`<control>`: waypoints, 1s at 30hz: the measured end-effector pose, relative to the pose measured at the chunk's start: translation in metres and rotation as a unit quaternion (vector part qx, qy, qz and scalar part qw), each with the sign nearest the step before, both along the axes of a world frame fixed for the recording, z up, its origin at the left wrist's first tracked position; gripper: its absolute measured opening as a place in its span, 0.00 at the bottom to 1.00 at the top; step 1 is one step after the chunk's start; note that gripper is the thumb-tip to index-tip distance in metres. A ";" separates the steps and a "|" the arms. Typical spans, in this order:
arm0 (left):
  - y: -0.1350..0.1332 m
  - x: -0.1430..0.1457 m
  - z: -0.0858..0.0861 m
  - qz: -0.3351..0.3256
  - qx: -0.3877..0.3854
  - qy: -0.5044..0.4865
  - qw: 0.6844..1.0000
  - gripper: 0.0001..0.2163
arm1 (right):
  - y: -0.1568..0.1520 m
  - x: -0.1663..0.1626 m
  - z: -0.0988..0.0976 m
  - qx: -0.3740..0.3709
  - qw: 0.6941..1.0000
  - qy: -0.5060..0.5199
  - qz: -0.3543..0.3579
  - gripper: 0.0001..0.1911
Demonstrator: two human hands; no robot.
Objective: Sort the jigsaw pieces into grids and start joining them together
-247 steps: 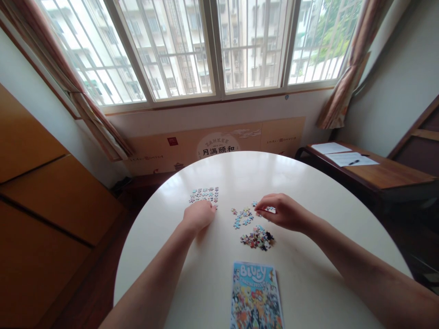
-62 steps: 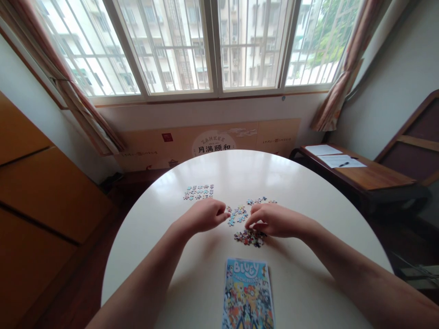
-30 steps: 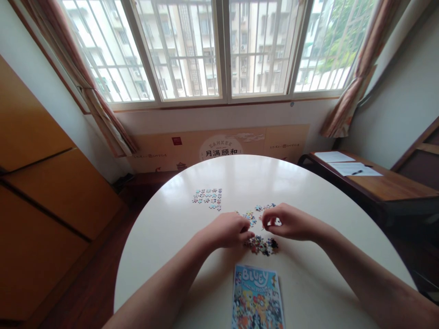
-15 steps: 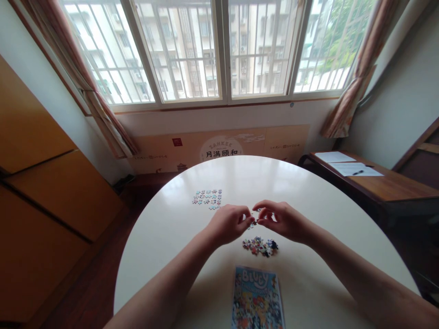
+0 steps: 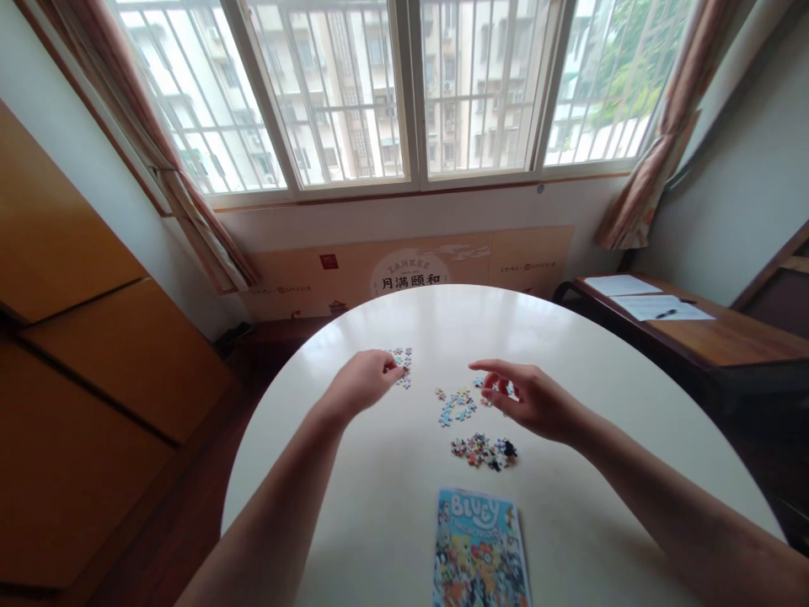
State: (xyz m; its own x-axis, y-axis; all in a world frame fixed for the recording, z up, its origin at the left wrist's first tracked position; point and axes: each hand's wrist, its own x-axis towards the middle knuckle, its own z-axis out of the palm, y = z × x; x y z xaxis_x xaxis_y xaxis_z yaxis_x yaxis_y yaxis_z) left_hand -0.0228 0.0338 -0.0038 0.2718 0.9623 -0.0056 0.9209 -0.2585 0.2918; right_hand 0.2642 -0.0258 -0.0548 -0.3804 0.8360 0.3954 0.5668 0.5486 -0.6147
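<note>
My left hand (image 5: pixel 363 384) reaches to the far left, its fingertips pinched together at the edge of a small joined patch of puzzle pieces (image 5: pixel 402 367). What the pinch holds is too small to make out. My right hand (image 5: pixel 529 398) hovers with its fingers loosely apart and nothing in them, over a few loose pieces (image 5: pixel 491 389). Between the hands lies a group of pale blue pieces (image 5: pixel 456 406). Nearer to me sits a pile of darker pieces (image 5: pixel 484 451). A "Bluey" picture card (image 5: pixel 480 552) lies at the near edge of the round white table (image 5: pixel 569 354).
A wooden side table (image 5: pixel 726 337) with papers (image 5: pixel 657 308) and a pen stands at the right. A printed cardboard panel (image 5: pixel 410 270) leans under the barred window. Wooden cabinets (image 5: pixel 76 354) line the left wall.
Half a second ago both hands met in a pinch over the blue pieces. My left hand has moved left to the joined patch, and my right hand has drawn apart and spread its fingers.
</note>
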 end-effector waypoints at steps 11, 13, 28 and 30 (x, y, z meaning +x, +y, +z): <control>0.028 -0.034 -0.024 0.111 -0.116 0.115 0.980 0.13 | -0.001 -0.002 -0.003 0.004 1.000 -0.018 0.026 0.17; 0.029 -0.033 -0.026 0.111 -0.117 0.123 0.979 0.13 | 0.000 -0.001 -0.002 0.003 0.999 -0.016 0.031 0.16; 0.034 -0.033 -0.033 0.108 -0.112 0.123 0.980 0.21 | -0.002 -0.002 0.004 0.013 0.997 -0.012 0.070 0.12; 0.034 -0.033 -0.034 0.108 -0.112 0.121 0.980 0.21 | -0.001 -0.001 0.004 0.014 0.997 -0.012 0.069 0.11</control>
State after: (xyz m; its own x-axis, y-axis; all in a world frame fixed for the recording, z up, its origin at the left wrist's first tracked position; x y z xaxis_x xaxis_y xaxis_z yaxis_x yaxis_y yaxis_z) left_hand -0.0554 0.0680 -0.0377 0.0256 0.9644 -0.2630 0.9963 -0.0030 0.0857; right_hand 0.2629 -0.0273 -0.0510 -0.5015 0.7635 0.4069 0.4985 0.6393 -0.5854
